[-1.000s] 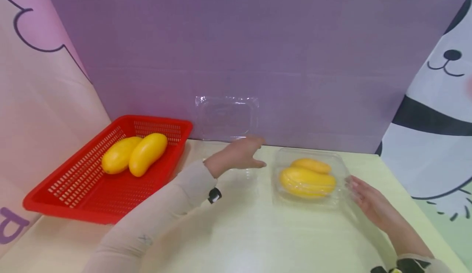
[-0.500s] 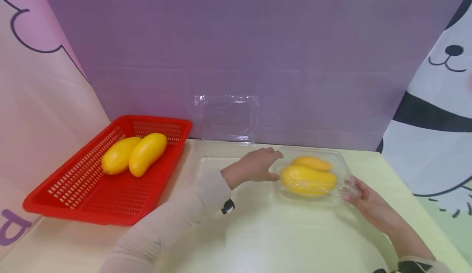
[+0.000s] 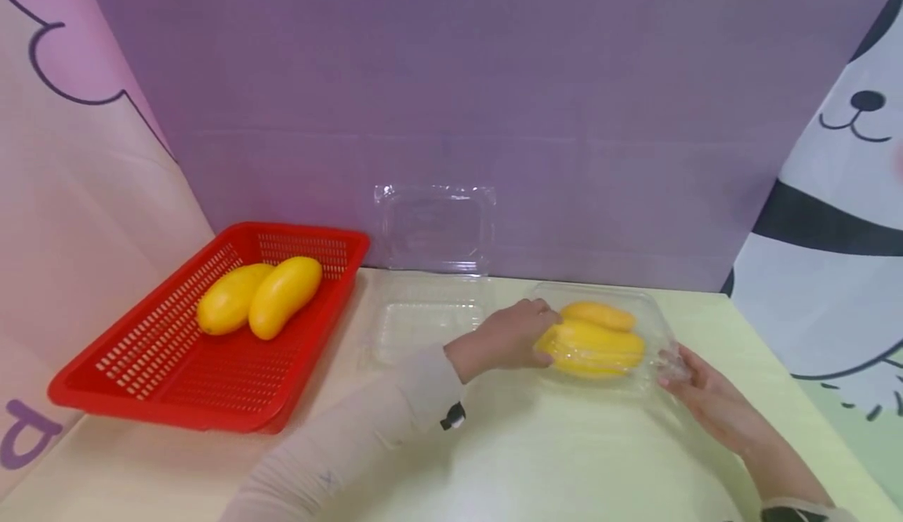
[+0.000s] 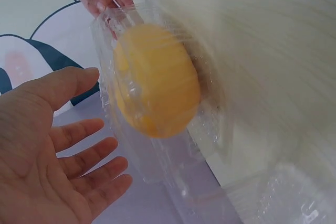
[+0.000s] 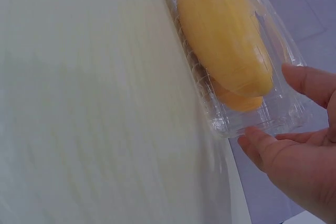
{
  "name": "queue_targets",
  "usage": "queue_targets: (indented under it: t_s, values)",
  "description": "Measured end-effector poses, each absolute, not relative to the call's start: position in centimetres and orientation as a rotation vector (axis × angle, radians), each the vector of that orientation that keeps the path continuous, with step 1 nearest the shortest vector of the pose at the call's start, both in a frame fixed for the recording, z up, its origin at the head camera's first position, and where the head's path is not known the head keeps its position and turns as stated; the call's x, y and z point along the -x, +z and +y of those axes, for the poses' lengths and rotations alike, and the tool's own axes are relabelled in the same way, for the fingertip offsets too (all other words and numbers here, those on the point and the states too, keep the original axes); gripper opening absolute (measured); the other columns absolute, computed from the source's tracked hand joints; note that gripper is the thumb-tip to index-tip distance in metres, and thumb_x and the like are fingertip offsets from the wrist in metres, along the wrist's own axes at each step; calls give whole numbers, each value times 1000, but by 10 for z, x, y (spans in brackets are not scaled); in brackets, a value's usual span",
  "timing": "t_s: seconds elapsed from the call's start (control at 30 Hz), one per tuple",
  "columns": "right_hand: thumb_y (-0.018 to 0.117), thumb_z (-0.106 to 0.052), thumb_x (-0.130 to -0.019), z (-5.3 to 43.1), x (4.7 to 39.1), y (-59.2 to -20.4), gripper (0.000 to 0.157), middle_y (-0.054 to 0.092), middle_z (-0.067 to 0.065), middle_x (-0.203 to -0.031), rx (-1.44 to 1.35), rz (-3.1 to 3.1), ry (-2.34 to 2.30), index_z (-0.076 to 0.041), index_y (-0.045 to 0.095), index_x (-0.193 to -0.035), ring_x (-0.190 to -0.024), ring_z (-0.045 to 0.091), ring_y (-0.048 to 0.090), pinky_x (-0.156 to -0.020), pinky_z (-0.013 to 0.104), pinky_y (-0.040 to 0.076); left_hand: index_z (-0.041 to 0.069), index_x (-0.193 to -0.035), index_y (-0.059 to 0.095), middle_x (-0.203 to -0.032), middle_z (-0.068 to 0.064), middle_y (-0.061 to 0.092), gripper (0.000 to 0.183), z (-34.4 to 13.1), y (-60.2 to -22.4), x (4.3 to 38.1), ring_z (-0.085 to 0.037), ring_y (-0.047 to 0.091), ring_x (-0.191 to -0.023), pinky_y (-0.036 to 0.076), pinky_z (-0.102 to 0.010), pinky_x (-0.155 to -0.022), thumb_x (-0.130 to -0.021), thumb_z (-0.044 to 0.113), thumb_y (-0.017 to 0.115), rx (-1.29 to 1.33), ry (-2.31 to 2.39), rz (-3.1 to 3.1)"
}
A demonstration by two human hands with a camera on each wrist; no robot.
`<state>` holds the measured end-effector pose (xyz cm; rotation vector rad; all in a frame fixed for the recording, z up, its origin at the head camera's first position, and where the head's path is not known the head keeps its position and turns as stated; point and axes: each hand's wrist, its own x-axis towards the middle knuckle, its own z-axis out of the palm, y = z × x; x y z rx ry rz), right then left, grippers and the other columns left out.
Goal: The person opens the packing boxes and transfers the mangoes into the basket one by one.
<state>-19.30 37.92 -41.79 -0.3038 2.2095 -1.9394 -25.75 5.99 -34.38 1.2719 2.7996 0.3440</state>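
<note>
A clear plastic clamshell box (image 3: 638, 314) with its lid down stands at the right of the table, with yellow mangoes (image 3: 596, 348) inside. My right hand (image 3: 712, 389) pinches the box's right end; in the right wrist view the thumb and fingers (image 5: 257, 139) sit at its edge. At the opposite end is my left hand (image 3: 508, 338), thumb and fingers spread. From the left wrist, that hand (image 4: 68, 145) shows relaxed fingers close beside the box wall, curled round nothing.
A red plastic basket (image 3: 169, 418) on the left holds two more mangoes (image 3: 285, 296). Between basket and box, a second clear clamshell (image 3: 416, 330) stands open, its lid (image 3: 437, 228) raised before the purple backdrop (image 3: 451, 99). Printed sheets flank the table.
My left hand has moved right and slightly down, from over the open clamshell to the filled box's left end. My right fingers have closed onto the box's right end.
</note>
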Motion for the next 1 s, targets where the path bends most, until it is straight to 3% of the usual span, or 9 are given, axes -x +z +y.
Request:
queue_targets:
  t_s: [0.43,0.8,1.0]
  values:
    - [40,-2,-99,381,193,-422,73,-19,39,-140,392,2202,-1945,12,-19,-139,-111,-16,43,-88,3,35,12,-133,51,-135,-4,48,54,69,-350,250,-18,45,-120,42,-21,-97,-85,29,68,-1427,255,2809]
    - [41,-7,-100,379,192,-419,75,-17,40,-142,332,2228,-1896,9,-21,-140,-109,-19,41,-86,3,36,13,-132,51,-136,-4,47,56,76,-359,255,-18,45,-122,42,-21,-97,-84,35,69,-1546,81,2869]
    - [40,-8,-100,380,193,-419,76,-18,39,-143,304,2222,-1876,7,-23,-140,-108,-20,41,-87,4,36,14,-130,53,-133,-4,51,54,76,-357,258,-16,49,-116,41,-20,-96,-83,34,71,-1618,16,2851]
